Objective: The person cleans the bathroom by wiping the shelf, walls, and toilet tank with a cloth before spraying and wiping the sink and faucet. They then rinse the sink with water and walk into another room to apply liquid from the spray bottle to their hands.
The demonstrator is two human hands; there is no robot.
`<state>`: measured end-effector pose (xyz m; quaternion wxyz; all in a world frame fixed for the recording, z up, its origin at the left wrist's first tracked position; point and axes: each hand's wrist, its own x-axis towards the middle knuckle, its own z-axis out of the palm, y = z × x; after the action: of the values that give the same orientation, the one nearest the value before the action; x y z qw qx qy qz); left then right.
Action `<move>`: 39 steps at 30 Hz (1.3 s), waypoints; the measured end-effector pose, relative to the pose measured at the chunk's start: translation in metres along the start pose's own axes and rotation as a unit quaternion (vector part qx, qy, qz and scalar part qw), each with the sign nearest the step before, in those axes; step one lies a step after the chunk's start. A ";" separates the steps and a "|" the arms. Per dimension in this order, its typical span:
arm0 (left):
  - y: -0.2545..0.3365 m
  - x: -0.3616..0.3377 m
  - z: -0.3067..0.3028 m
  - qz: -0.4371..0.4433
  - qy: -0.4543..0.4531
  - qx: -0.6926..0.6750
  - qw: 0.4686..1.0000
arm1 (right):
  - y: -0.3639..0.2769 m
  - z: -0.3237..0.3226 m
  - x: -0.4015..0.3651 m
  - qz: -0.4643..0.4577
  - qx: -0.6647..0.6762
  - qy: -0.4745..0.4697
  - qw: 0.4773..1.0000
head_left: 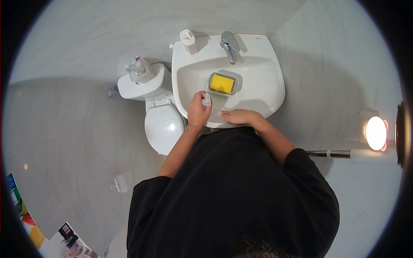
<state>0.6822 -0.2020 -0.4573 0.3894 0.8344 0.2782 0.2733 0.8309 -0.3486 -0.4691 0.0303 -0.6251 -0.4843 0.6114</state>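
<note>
My left hand [198, 111] is wrapped round a small clear and white bottle [206, 100] over the front left part of the white sink [271, 81]. To its right, my right hand [237, 116] lies palm down with its fingers stretched out, near the sink's front edge, holding nothing. Just beyond my left hand, in the basin, stands a grey rectangular dish [210, 89] with a yellow sponge [222, 84] in it. The two hands are apart.
A chrome faucet [230, 46] and a white dispenser bottle [188, 41] stand on the sink's back rim. Left of the sink is a white toilet [162, 127], with a basket [144, 76] of toiletries on its tank. A metal bar [318, 153] is at the right.
</note>
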 end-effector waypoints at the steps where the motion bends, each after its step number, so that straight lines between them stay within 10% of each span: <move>1: 0.001 0.000 0.001 -0.003 0.002 -0.003 1.000 | 0.017 -0.005 -0.012 0.068 -0.097 0.011 0.993; 7: 0.006 0.001 -0.004 -0.029 -0.026 0.005 0.999 | 0.110 -0.011 -0.025 0.154 -0.233 0.385 0.880; 11: 0.005 0.001 -0.004 -0.044 -0.044 0.003 0.998 | 0.080 -0.039 -0.023 0.242 -0.133 0.274 0.921; 16: 0.007 0.002 -0.005 -0.024 -0.026 0.015 0.999 | 0.054 -0.035 -0.018 0.172 0.041 0.431 0.885; 22: 0.006 0.002 -0.003 -0.013 -0.026 -0.001 1.000 | 0.027 -0.039 -0.001 -0.013 -0.055 0.482 0.875; 39: 0.008 0.001 -0.004 -0.045 -0.054 0.002 0.997 | 0.031 -0.031 -0.008 0.063 0.044 0.565 0.822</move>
<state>0.6825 -0.2032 -0.4486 0.4143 0.8354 0.2945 0.2091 0.8750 -0.3524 -0.4749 0.2875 -0.8879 -0.3149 0.1724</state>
